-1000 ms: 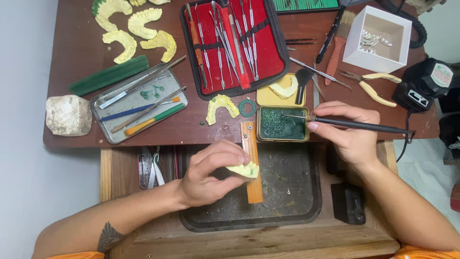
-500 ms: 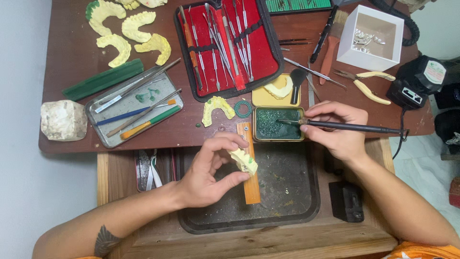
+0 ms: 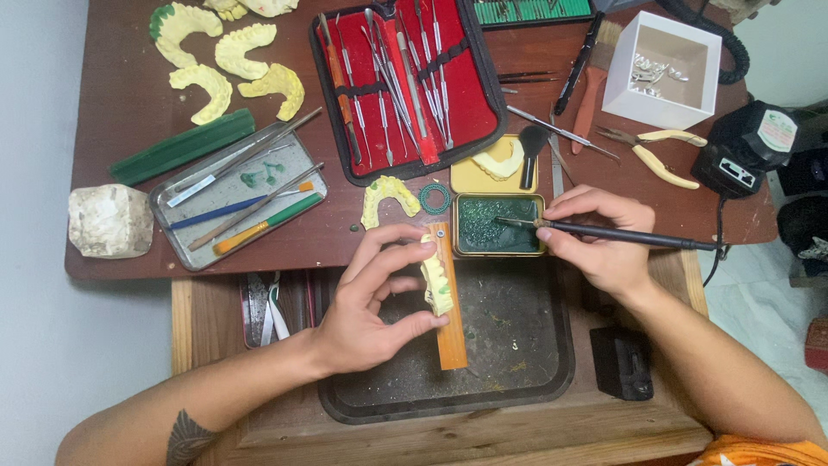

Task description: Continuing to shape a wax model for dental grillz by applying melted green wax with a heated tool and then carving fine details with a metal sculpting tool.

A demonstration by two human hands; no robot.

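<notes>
Both bare forearms reach up from the bottom edge. The left hand (image 3: 366, 315) is palm-down, fingers curled and spread, thumb and fingertips pinching. The right hand (image 3: 595, 237) is half-closed in a pen grip, thumb against 2 fingers, wrist bent inward. The left forearm bears a tattoo.

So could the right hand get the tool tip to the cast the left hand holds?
Probably yes. The right hand holds the tool with its tip in the green tin, beside the cast in the left hand; nothing lies between.
</notes>
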